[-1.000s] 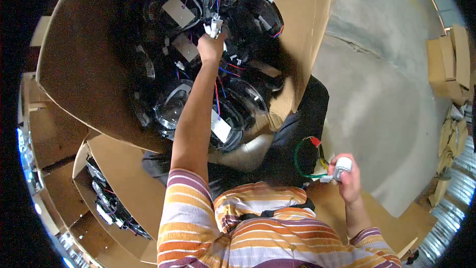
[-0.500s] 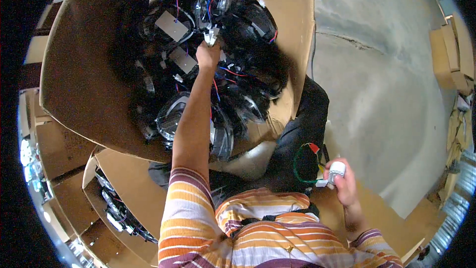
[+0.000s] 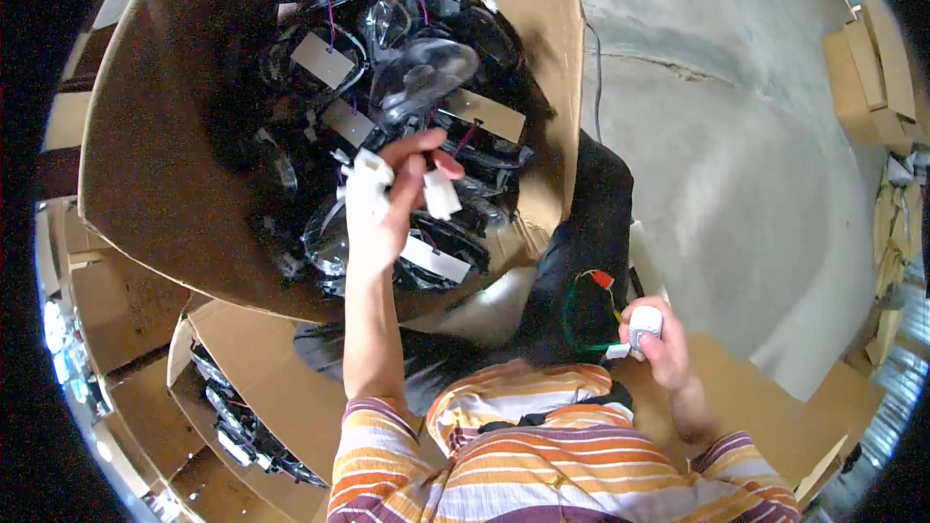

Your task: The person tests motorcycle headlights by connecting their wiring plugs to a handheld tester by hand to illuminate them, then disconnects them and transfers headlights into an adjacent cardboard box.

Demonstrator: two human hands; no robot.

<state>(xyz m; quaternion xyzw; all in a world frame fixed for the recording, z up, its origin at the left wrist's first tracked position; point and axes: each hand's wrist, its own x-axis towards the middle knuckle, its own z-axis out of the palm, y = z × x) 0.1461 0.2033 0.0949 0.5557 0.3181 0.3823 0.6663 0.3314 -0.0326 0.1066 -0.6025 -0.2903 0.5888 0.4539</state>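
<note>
My left hand (image 3: 402, 189) is over the large cardboard box, fingers curled. A white plastic connector (image 3: 442, 196) sits at its fingertips, and another white plastic piece (image 3: 368, 179) shows along the side of the hand. Beneath it lie black vehicle lamps with clear lenses (image 3: 426, 73), red and blue wires and pale tags (image 3: 323, 60). At the lower right, my right hand (image 3: 666, 353) is closed around a white plug (image 3: 645, 323). A green wire (image 3: 569, 320), a small white connector (image 3: 618, 352) and a red connector (image 3: 602, 279) hang beside it.
The large cardboard box (image 3: 145, 136) stands open in front of me. A smaller box (image 3: 257, 358) at the lower left holds more black lamps (image 3: 242, 426). Bare concrete floor (image 3: 697, 165) extends to the right, with a folded carton (image 3: 867, 87) at its far side.
My left hand has drawn back toward me, with the white pieces still at it. Lamps and tags beneath have shifted. My right hand has stayed almost in place.
</note>
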